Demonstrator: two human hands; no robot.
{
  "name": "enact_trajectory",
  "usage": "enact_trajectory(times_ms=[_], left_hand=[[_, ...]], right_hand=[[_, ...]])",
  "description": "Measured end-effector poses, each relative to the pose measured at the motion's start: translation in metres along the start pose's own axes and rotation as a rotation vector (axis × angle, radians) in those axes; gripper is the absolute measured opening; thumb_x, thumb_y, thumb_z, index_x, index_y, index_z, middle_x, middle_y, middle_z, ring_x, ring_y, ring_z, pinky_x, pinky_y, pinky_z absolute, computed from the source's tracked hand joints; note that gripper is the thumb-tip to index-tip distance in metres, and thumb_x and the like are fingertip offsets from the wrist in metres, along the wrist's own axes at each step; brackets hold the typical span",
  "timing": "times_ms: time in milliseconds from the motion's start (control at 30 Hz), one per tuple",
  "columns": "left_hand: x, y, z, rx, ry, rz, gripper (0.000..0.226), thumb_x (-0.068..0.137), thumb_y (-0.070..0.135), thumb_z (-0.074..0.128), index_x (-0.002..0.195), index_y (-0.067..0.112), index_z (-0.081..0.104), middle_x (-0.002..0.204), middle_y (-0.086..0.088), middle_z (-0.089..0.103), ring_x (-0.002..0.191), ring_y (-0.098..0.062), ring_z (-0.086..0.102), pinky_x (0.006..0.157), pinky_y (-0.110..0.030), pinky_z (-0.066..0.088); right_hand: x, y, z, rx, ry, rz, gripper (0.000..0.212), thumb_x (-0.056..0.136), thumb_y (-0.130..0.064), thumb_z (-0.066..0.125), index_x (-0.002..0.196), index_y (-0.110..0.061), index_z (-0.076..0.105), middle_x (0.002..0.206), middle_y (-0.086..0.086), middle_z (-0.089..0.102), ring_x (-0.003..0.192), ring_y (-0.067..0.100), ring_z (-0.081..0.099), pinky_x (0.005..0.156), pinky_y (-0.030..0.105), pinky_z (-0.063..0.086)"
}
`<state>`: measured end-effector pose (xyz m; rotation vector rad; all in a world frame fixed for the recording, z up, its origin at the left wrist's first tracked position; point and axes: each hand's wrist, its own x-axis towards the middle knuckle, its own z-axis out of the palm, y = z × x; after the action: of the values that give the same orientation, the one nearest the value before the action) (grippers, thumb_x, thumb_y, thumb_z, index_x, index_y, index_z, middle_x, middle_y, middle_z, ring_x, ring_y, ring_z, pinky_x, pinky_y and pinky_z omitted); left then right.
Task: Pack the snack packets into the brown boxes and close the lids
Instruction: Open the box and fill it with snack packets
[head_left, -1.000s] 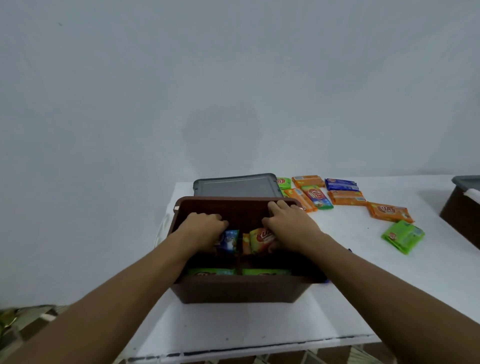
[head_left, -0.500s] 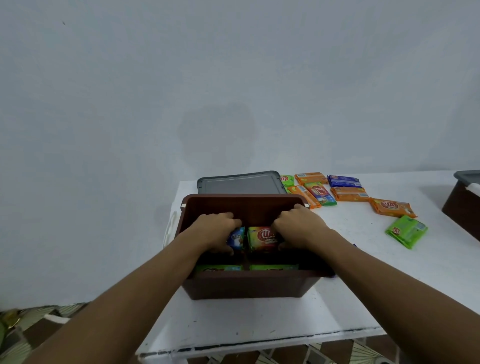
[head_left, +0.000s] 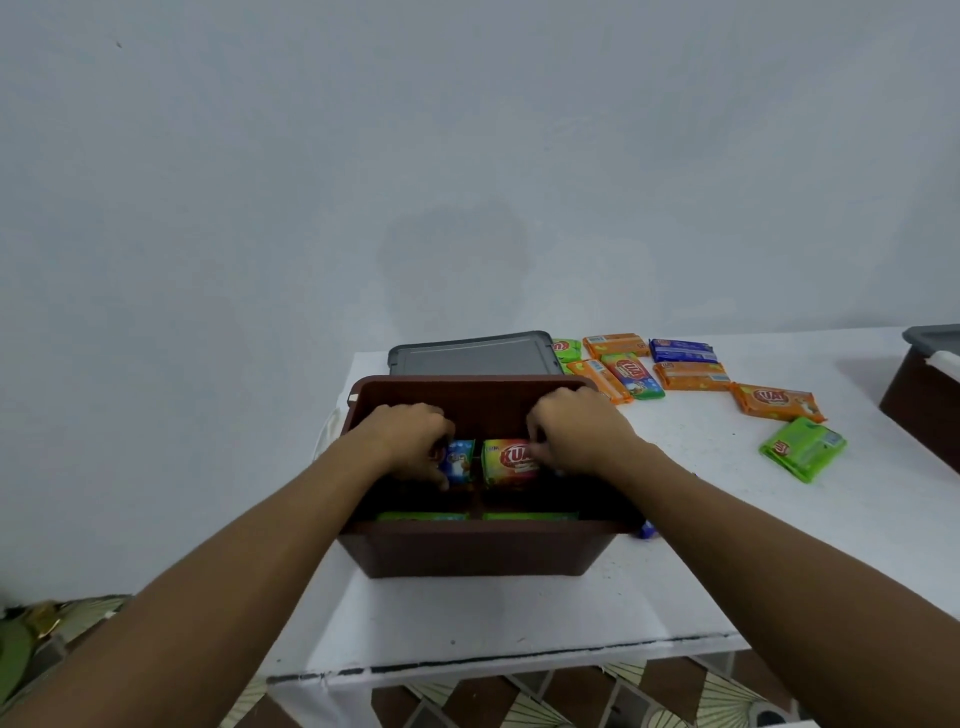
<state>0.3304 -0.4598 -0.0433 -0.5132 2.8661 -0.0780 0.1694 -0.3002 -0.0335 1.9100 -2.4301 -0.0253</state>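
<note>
White table (head_left: 675, 519) against bare pale wall. Inside brown box (head_left: 467, 551): left hand (head_left: 410, 441) gripping blue packet (head_left: 460, 460), right hand (head_left: 571, 431) pinching green-red packet (head_left: 506, 462), green packets (head_left: 421, 516) already along near wall. Left to do: loose packets (head_left: 776, 401) right of box, grey lid (head_left: 470, 354) behind box, off.

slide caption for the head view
Left hand and right hand grip snack packets in the open brown box; grey lid, loose packets beyond.

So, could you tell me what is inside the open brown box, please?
A blue packet held by the left hand, a rainbow packet held by the right hand, two green packets by the near wall. Deeper contents are hidden.
</note>
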Motion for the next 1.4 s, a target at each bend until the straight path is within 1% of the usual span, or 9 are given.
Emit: enact_trajectory(times_ms=[133,233,333,467,767,967,1167,1267,1400], left_hand=[[0.003,0.009,-0.016,-0.063,0.072,0.023,0.049,0.086,0.055,0.061,0.126,0.028,0.053,0.123,0.004,0.055,0.11,-0.017,0.053,0.08,-0.036,0.047],[0.013,0.032,-0.033,-0.122,0.198,0.066,0.037,0.09,0.049,0.058,0.121,0.028,0.056,0.115,0.005,0.059,0.103,-0.016,0.056,0.083,-0.04,0.051],[0.028,0.059,-0.051,-0.169,0.287,0.093,0.03,0.093,0.044,0.056,0.116,0.026,0.059,0.111,0.004,0.061,0.1,-0.016,0.055,0.083,-0.042,0.051],[0.047,0.101,-0.075,-0.211,0.41,0.106,0.023,0.094,0.04,0.055,0.108,0.023,0.061,0.106,0.007,0.057,0.103,-0.014,0.05,0.084,-0.039,0.048],[0.107,0.23,-0.085,-0.245,0.34,0.184,0.031,0.094,0.041,0.057,0.121,0.025,0.058,0.12,0.004,0.056,0.106,-0.014,0.051,0.089,-0.033,0.047],[0.139,0.318,-0.027,-0.329,0.031,-0.042,0.046,0.095,0.046,0.051,0.135,0.023,0.047,0.133,-0.007,0.048,0.115,-0.025,0.051,0.091,-0.039,0.048],[0.139,0.363,0.024,-0.374,0.111,-0.188,0.074,0.086,0.076,0.031,0.142,0.028,0.036,0.148,-0.008,0.016,0.134,-0.034,0.015,0.108,-0.046,0.033],[0.136,0.353,0.039,-0.452,0.278,-0.013,0.052,0.094,0.05,0.049,0.14,0.027,0.044,0.15,-0.003,0.023,0.138,-0.025,0.021,0.113,-0.042,0.029],[0.126,0.328,0.059,-0.61,0.493,0.061,0.065,0.089,0.04,0.062,0.145,0.035,0.031,0.149,0.009,0.037,0.134,-0.006,0.035,0.118,-0.04,0.022]], right_hand=[[-0.009,0.023,0.003,0.494,0.488,0.106,0.017,0.091,-0.03,0.061,0.078,-0.019,0.064,0.082,-0.004,0.061,0.08,0.012,0.053,0.071,0.029,0.043],[-0.033,0.058,0.011,0.55,0.656,0.141,0.013,0.093,-0.022,0.057,0.082,-0.015,0.062,0.086,-0.001,0.06,0.086,0.017,0.053,0.075,0.03,0.038],[-0.075,0.104,0.031,0.565,0.316,0.189,0.008,0.09,-0.025,0.063,0.099,-0.024,0.062,0.106,-0.005,0.061,0.098,0.014,0.054,0.083,0.029,0.041],[-0.137,0.147,0.077,0.393,-0.099,0.098,0.051,0.079,-0.048,0.07,0.126,-0.037,0.053,0.127,-0.014,0.052,0.114,0.007,0.043,0.095,0.032,0.042],[-0.18,0.222,0.099,0.379,0.066,0.206,0.054,0.085,-0.058,0.059,0.133,-0.034,0.053,0.118,-0.01,0.056,0.104,0.008,0.051,0.085,0.025,0.044],[-0.201,0.283,0.113,0.314,0.096,0.378,0.053,0.098,-0.038,0.048,0.148,-0.034,0.032,0.156,-0.005,0.028,0.143,0.017,0.023,0.113,0.039,0.026],[-0.216,0.292,0.132,0.217,0.221,0.393,0.06,0.089,-0.058,0.045,0.144,-0.035,0.039,0.141,-0.004,0.042,0.131,0.021,0.03,0.101,0.042,0.029],[-0.218,0.292,0.135,0.193,0.303,0.404,0.061,0.08,-0.068,0.046,0.129,-0.033,0.055,0.121,-0.001,0.047,0.116,0.024,0.037,0.093,0.042,0.036],[-0.218,0.295,0.137,0.35,0.35,0.453,0.056,0.074,-0.065,0.066,0.118,-0.031,0.056,0.136,-0.001,0.04,0.128,0.025,0.032,0.102,0.042,0.035]])
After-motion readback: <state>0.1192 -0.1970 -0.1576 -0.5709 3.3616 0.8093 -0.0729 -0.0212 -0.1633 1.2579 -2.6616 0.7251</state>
